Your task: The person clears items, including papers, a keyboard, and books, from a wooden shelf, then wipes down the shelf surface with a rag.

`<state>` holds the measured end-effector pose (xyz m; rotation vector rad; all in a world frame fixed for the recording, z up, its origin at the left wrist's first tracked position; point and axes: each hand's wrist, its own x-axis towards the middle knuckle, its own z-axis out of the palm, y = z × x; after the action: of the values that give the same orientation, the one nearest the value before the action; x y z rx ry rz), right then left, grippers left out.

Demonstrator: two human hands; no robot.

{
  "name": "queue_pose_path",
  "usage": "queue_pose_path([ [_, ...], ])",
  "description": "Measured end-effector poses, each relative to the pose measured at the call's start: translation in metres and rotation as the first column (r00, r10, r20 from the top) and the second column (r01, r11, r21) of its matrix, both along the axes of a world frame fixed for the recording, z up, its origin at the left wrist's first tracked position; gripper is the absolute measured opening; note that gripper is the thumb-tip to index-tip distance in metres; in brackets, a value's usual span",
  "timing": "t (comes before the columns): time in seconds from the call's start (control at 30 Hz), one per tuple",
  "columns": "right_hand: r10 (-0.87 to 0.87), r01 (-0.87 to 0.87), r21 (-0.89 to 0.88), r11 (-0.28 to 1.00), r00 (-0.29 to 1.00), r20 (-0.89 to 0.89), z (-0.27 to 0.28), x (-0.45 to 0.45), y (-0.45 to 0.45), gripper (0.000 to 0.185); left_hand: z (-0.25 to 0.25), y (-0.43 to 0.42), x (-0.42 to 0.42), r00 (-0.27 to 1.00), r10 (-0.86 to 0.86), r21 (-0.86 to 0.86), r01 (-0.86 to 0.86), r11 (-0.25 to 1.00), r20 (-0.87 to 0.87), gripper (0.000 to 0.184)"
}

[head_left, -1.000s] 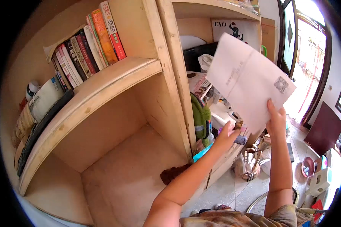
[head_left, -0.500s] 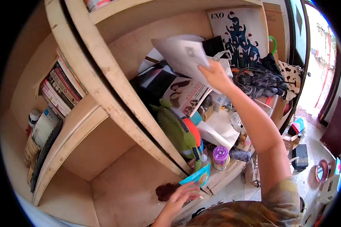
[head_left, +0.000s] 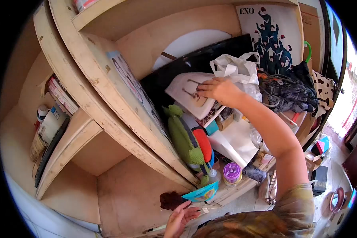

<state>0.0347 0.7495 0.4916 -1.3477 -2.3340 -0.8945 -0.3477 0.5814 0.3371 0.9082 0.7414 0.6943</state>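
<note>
My right hand point(head_left: 220, 92) rests with fingers stretched over a white printed sheet or booklet point(head_left: 192, 92), which lies on a stack of magazines on the shelf. A white plastic bag point(head_left: 237, 70) stands just behind that hand. Low in the view, my left hand point(head_left: 181, 219) is open with its fingers apart, close below a light-blue packet point(head_left: 202, 192) and a dark reddish-brown clump point(head_left: 173, 201). A small clear piece point(head_left: 204, 210) shows by its fingertips; whether they touch cannot be made out. Left of the pile leans a green plush bag point(head_left: 182, 137).
A purple-lidded jar point(head_left: 232, 173) stands at the shelf's front edge. Upright wooden panels point(head_left: 119, 115) divide the cabinet, with books point(head_left: 63, 95) at left. A poster point(head_left: 271, 39) stands at the back, near a folded plaid umbrella point(head_left: 281, 93). Boxes point(head_left: 319, 178) sit on the floor at right.
The white sheet has come down from the air onto the pile, and my right hand now lies over it. My view has shifted left. The left hand stays near the blue packet.
</note>
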Motion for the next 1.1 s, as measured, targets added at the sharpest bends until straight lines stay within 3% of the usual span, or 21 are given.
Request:
queue_pose_path([
  [0.07, 0.030, -0.030, -0.045, 0.999, 1.000, -0.008, -0.007, -0.003, -0.001, 0.043, -0.001, 0.000, 0.002, 0.999, 0.011, 0.031, -0.010, 0.999, -0.034, 0.042],
  [0.17, -0.180, 0.214, -0.325, 0.921, 0.975, 0.132, -0.025, -0.007, -0.004, 0.046, -0.009, 0.003, 0.006, 0.998, 0.052, 0.029, -0.051, 0.998, -0.041, 0.041],
  [0.2, -0.186, 0.220, -0.327, 0.919, 0.974, 0.131, -0.039, -0.006, -0.002, 0.046, -0.011, 0.003, 0.007, 0.998, 0.046, 0.027, -0.045, 0.999, -0.042, 0.041],
  [0.27, -0.163, 0.160, -0.158, 0.974, 0.987, -0.007, -0.062, -0.010, -0.011, 0.050, -0.013, 0.005, 0.010, 0.997, 0.059, -0.010, -0.060, 0.998, -0.053, 0.040],
  [0.3, -0.227, 0.223, -0.239, 0.945, 0.974, 0.011, -0.061, -0.016, -0.017, 0.065, -0.014, 0.006, 0.011, 0.997, 0.054, -0.007, -0.055, 0.998, -0.053, 0.040],
  [0.33, -0.230, 0.226, -0.238, 0.945, 0.973, 0.011, -0.067, -0.016, -0.018, 0.065, -0.016, 0.006, 0.012, 0.999, 0.033, -0.006, -0.034, 0.999, -0.039, 0.040],
  [0.4, -0.237, 0.227, -0.118, 0.967, 0.968, -0.079, -0.074, -0.018, -0.016, 0.072, -0.015, 0.005, 0.013, 0.999, 0.014, -0.004, -0.015, 1.000, -0.030, 0.039],
  [0.5, -0.387, 0.373, -0.236, 0.897, 0.922, -0.014, -0.061, -0.024, -0.021, 0.072, -0.012, 0.005, 0.019, 0.999, 0.025, -0.047, -0.028, 0.999, -0.048, 0.038],
  [0.57, -0.389, 0.370, -0.238, 0.898, 0.921, -0.035, -0.064, -0.024, -0.017, 0.074, -0.015, 0.007, 0.021, 0.997, -0.036, -0.014, 0.035, 0.999, -0.072, 0.036],
  [0.6, -0.405, 0.381, -0.243, 0.892, 0.912, -0.058, -0.066, -0.023, -0.013, 0.076, -0.016, 0.007, 0.021, 0.998, 0.021, 0.004, -0.021, 1.000, -0.058, 0.036],
  [0.7, -0.258, 0.238, -0.149, 0.960, 0.955, -0.142, -0.077, -0.017, -0.015, 0.073, -0.020, 0.007, 0.021, 0.989, -0.125, 0.010, 0.126, 0.992, -0.072, 0.035],
  [0.8, -0.273, 0.235, -0.232, 0.944, 0.950, -0.150, -0.046, -0.034, -0.051, 0.070, -0.011, 0.008, 0.017, 0.989, -0.102, 0.036, 0.107, 0.994, -0.109, 0.029],
  [0.87, -0.161, 0.113, -0.183, 0.977, 0.948, -0.274, -0.027, -0.036, -0.070, 0.065, -0.020, 0.013, 0.008, 0.995, -0.045, 0.110, 0.055, 0.992, -0.087, 0.026],
  [0.93, -0.046, -0.020, -0.122, 0.992, 0.854, -0.518, -0.009, -0.041, -0.086, 0.057, -0.021, 0.015, -0.001, 0.997, -0.015, 0.173, 0.027, 0.985, -0.071, 0.022],
  [1.0, 0.053, -0.044, 0.030, 0.999, 0.767, -0.640, 0.005, -0.047, -0.097, 0.048, -0.015, 0.016, -0.011, 0.983, 0.069, 0.191, -0.035, 0.981, -0.171, 0.015],
  [1.07, 0.043, -0.010, 0.049, 0.999, 0.651, -0.758, 0.012, -0.048, -0.104, 0.041, -0.022, 0.020, -0.023, 0.982, 0.125, 0.234, -0.090, 0.968, -0.139, 0.014],
  [1.1, 0.119, -0.007, 0.147, 0.989, 0.620, -0.775, 0.013, -0.055, -0.107, 0.033, -0.023, 0.023, -0.031, 0.978, 0.128, 0.273, -0.080, 0.959, -0.166, 0.014],
])
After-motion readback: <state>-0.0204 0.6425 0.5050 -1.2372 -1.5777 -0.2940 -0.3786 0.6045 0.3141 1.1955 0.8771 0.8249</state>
